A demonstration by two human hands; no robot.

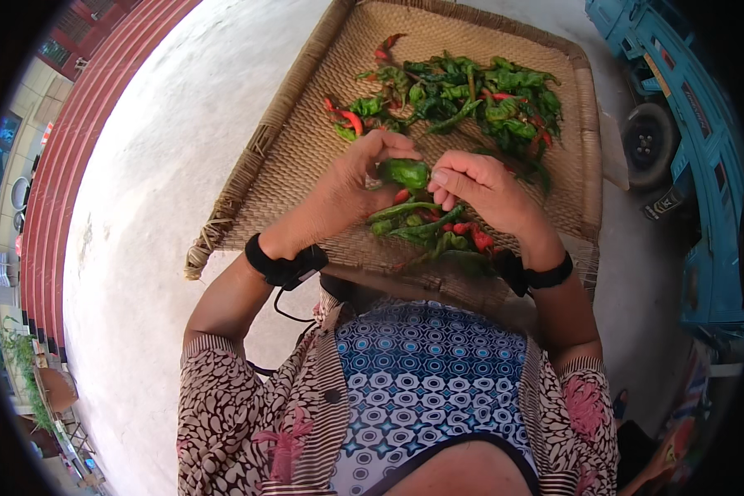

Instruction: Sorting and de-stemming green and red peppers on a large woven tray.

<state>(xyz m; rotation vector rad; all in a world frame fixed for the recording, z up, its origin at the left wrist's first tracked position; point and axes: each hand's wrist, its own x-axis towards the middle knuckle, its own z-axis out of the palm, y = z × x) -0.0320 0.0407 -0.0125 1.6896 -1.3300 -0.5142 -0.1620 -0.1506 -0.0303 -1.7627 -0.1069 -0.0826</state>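
Note:
My left hand (353,177) curls around a plump green chili pepper (406,173), its fingers above and thumb below. At the pepper's right end is my right hand (480,186), with thumb and fingers bent together. Whether those fingertips grip the pepper's end is too small to tell. Below both hands lies a small pile of green peppers (418,224) with red, wrinkled ones (474,235) beside them. Beyond the hands a larger heap of green and red chilies (449,93) spreads over a woven tray (273,180) with a bound rim.
Pale concrete floor (142,155) surrounds the tray. Red steps (56,186) and a potted plant (56,389) stand at the left. A blue vehicle (713,155) with a black wheel (650,144) is at the right. Black bands (285,265) circle both wrists, and a cable hangs from the left one.

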